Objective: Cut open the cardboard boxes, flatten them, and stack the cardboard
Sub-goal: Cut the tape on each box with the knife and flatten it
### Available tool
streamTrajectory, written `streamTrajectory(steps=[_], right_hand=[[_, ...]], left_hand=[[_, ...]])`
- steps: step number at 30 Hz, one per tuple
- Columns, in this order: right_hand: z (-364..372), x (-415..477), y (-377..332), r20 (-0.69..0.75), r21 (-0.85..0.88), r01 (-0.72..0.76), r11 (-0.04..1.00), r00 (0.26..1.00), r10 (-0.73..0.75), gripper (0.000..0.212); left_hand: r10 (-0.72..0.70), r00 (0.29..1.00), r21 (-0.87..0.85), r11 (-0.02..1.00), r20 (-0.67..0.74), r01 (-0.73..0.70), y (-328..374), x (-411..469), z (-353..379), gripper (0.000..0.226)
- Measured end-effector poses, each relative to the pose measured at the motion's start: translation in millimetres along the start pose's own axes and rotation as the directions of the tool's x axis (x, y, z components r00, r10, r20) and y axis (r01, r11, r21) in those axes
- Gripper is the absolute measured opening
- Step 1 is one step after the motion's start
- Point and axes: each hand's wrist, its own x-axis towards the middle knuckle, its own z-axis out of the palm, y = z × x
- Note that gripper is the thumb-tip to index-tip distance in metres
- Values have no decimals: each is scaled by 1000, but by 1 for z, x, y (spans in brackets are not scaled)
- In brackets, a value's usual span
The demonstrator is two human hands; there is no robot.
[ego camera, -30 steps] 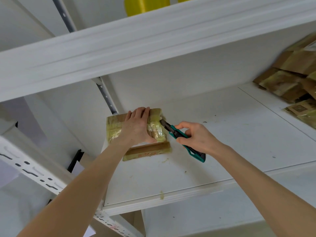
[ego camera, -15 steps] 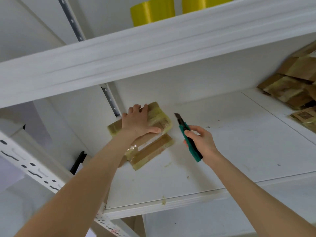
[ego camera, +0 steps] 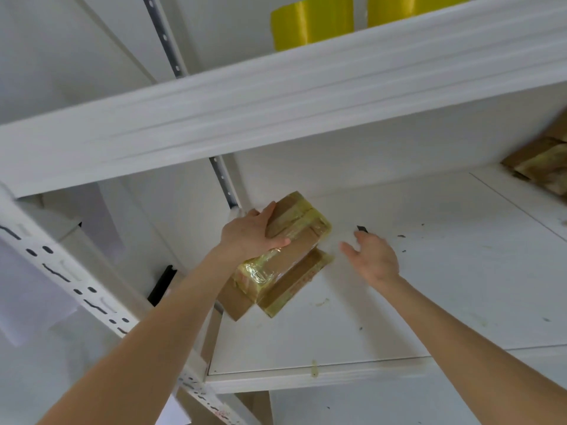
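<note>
Left hand [ego camera: 254, 233] is gripping the brown cardboard box bound in yellowish clear tape [ego camera: 299, 223], fingers wrapping its far edge and thumb lying across the top face. The box is resting at the 9 o'clock end of the white shelf board [ego camera: 399, 302], with loosened flaps spreading at its 6 o'clock end; its contents are not showing. Right hand [ego camera: 374, 259], at 3 o'clock of the box and apart from it, is holding the utility knife [ego camera: 362, 229]; thumb is spreading wide, and only the dark blade tip is showing. Flattened brown cardboard pieces [ego camera: 546, 167] are lying at 2 o'clock. Yellow rolls [ego camera: 313, 23] are standing on the upper shelf at 12 o'clock. Compared with half a second earlier, the box is lying more steeply slanted, and the knife's green handle is now hiding behind the hand.
</note>
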Motion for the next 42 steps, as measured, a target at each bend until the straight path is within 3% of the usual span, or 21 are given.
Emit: streamTrajectory(steps=[1, 2, 3, 4, 6, 14, 20, 25, 31, 34, 42], right_hand=[[0, -6, -16, 98, 249, -90, 964, 993, 67, 69], [2, -13, -34, 269, 483, -242, 842, 956, 120, 74], [5, -18, -47, 426, 605, -391, 694, 895, 133, 74], [9, -22, -57, 518, 641, -483, 597, 846, 128, 69], [18, -22, -68, 557, 651, -529, 544, 820, 131, 59], [26, -5, -74, 431, 681, -459, 571, 881, 194, 28], [23, -9, -70, 427, 651, -478, 590, 873, 237, 23], [14, -13, -63, 311, 658, -350, 666, 933, 183, 18], [0, -18, -62, 281, 650, -278, 708, 953, 116, 38], [-2, -23, -58, 288, 697, -266, 666, 954, 79, 45], [-25, -11, -67, 200, 725, -164, 669, 979, 24, 33]], left_hand=[[-7, 1000, 15, 1000, -9, 7, 5, -1, 1, 95], [-15, 1000, 23, 1000, -19, 15, 9, -2, 2, 96], [-20, 999, 24, 999, -28, 21, 13, -3, 3, 96], [-20, 999, 21, 1000, -39, 21, 15, -4, 4, 95], [-18, 998, 12, 1000, -58, 19, 16, -7, 5, 91], [-55, 992, -43, 998, -117, 50, 19, -1, 4, 75], [-143, 984, 217, 962, -110, 164, 46, 0, -11, 51], [-129, 991, 242, 961, -42, 135, 54, 0, -36, 34], [-101, 995, 80, 991, -23, 103, 69, -15, -45, 21], [-93, 995, -11, 996, -27, 93, 69, -19, -49, 21], [-84, 991, -265, 963, -105, 54, 60, -30, -73, 21]])
